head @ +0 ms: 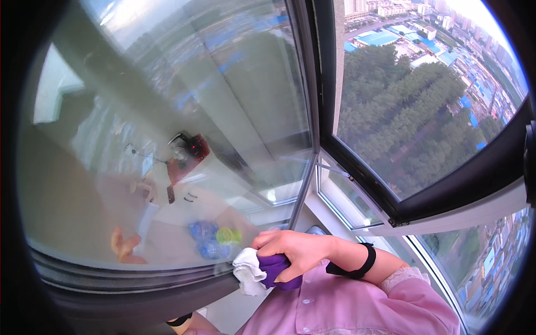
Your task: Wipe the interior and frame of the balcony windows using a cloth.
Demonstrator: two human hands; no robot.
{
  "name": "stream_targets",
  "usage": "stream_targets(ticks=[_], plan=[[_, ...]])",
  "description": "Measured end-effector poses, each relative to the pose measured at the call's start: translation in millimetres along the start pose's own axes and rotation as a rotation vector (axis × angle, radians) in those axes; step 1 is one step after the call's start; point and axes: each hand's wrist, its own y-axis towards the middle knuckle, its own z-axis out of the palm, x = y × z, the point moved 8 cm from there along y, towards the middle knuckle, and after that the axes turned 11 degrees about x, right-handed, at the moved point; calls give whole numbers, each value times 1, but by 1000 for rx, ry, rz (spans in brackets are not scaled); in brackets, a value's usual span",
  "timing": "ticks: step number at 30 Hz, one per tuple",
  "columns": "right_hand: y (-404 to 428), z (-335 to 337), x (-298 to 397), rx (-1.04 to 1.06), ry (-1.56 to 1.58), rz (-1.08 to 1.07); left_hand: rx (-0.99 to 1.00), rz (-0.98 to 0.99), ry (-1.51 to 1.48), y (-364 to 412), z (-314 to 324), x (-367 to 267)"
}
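My right hand (291, 253) grips a bunched purple cloth (278, 268) and a white cloth (249, 268) at the lower edge of a large glass pane (251, 167). The white cloth touches the dark frame (138, 284) below the pane. My left wrist, with a black band (180, 320), shows at the bottom; the dark frame hides what lies beyond it. A blurred hand shape (125, 247) appears in the glass at the lower left; whether it is my left hand seen through the pane or a reflection, I cannot tell.
An outward-tilted window with a black frame (360, 167) stands at the right, a metal stay arm (335, 169) beside it. Far below are trees (398, 96) and buildings. Blue and green shapes (213, 240) show in the glass near my right hand.
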Motion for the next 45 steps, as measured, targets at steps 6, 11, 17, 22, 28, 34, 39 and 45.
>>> stream_targets(ticks=[6, 11, 17, 22, 28, 34, 39, 45], plan=[[-24, 3, 17, -47, 86, 3, 490, 537, 76, 29, -12, -48], [-52, 5, 24, -73, 108, 42, 560, 405, -17, 52, 1, -132], [-91, 5, 48, -185, 108, 18, 504, 449, 2, 69, 18, -186], [-145, 9, 66, -401, 124, 31, 438, 523, -20, 72, 29, -237], [-232, 24, 105, -732, -13, 83, 366, 661, -98, 49, 60, -306], [-309, 59, 161, -1039, -115, 16, 326, 728, -204, 64, 79, -337], [-356, 95, 194, -1340, -238, -12, 325, 835, -348, 72, 112, -371], [-419, 158, 177, -1743, -153, -432, 295, 1029, -531, 95, 157, -444]])
